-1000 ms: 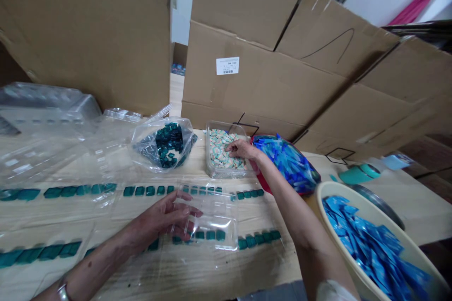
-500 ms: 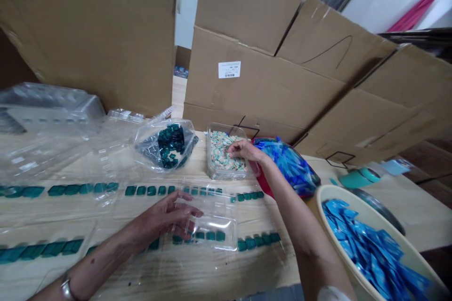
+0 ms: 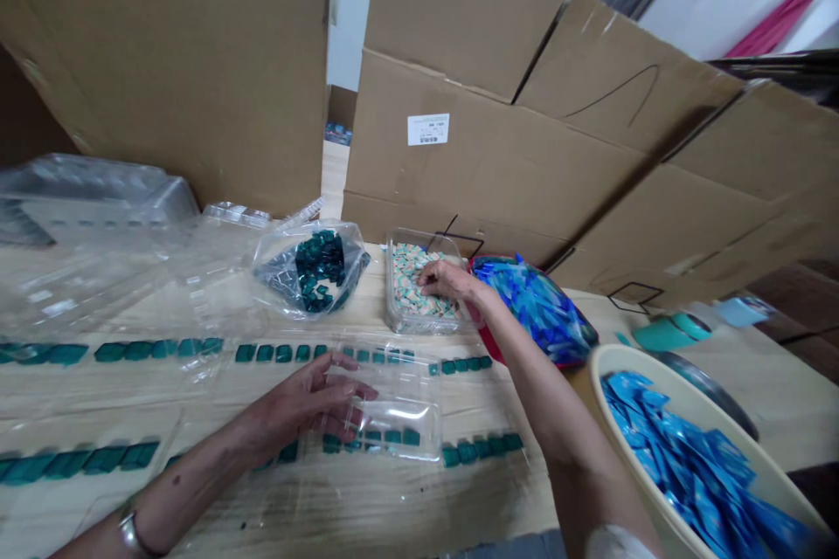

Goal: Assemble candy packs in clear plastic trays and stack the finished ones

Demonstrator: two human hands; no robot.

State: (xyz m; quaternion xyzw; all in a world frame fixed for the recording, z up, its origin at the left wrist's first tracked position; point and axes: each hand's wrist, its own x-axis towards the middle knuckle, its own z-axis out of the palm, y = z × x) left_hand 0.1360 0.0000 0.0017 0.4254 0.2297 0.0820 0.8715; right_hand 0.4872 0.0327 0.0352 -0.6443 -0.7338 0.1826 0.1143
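Left grip (image 3: 305,409) loosely spread, resting on end of clear plastic tray (image 3: 399,419); cannot tell if holding. Tray sits over row of teal tiles (image 3: 386,438), near front of tabletop (image 3: 367,511). Right grip (image 3: 442,279) narrow, dipping into clear tub (image 3: 399,314) of pale mosaic tiles (image 3: 412,284) near far edge of tabletop; cannot tell if pinching. Bag of blue pieces (image 3: 534,310) just beside tub.
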